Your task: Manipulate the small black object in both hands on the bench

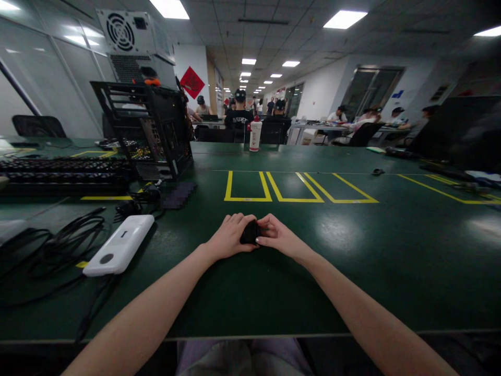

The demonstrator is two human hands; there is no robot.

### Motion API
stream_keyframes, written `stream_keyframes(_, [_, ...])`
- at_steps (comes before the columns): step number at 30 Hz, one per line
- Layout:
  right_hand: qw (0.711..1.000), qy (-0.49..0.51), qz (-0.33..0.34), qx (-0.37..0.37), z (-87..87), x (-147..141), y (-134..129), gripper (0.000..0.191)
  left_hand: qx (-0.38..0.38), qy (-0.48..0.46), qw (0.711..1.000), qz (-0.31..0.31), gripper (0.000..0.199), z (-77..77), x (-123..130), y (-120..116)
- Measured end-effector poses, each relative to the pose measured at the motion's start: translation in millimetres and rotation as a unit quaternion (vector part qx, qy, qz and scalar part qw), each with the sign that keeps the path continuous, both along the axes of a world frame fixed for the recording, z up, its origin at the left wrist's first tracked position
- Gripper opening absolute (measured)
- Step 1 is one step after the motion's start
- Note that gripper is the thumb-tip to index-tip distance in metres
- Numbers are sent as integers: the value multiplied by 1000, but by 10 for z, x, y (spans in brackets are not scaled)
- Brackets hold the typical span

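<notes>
Glossy dark-green tabletop point(391, 245), yellow tape outlines point(248, 199), white-walled office point(319, 94) under ceiling lights point(345, 20), small black object point(249, 233) at near middle, held between left hand point(230, 237) and right hand point(279, 237), facing and long axis unclear

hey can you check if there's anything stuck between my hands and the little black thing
No, nothing visible is. Your left hand holds the left side of the small black object, and your right hand grips its right edge. The white device lies well off to the left.
</notes>
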State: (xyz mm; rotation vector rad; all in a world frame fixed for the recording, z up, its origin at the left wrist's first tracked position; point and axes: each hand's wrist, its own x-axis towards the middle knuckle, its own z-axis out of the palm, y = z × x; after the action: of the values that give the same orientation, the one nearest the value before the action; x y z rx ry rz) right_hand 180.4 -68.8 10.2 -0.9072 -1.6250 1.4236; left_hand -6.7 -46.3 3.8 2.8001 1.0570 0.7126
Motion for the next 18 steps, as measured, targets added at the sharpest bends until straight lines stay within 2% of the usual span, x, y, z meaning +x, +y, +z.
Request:
stream_keyframes(4, [999, -14, -32, 14, -40, -24, 28, 26, -1, 2, 1000, 0, 62, 10, -2, -9])
stream_keyframes(8, [998, -28, -47, -10, -62, -40, 42, 29, -8, 0, 1000, -2, 62, 15, -11, -11])
stream_keyframes(11, [999, -42, -28, -17, -55, -19, 43, 28, -6, -1, 1000, -7, 61, 15, -13, -7])
stream_keyframes(15, [999, -29, 10, 9, -13, 19, 21, 31, -3, -1, 1000, -10, 60, 16, -10, -3])
stream_keyframes(18, [999, -28, 8, 18, 0, 20, 7, 33, -3, -1, 1000, -11, 60, 18, -8, -4])
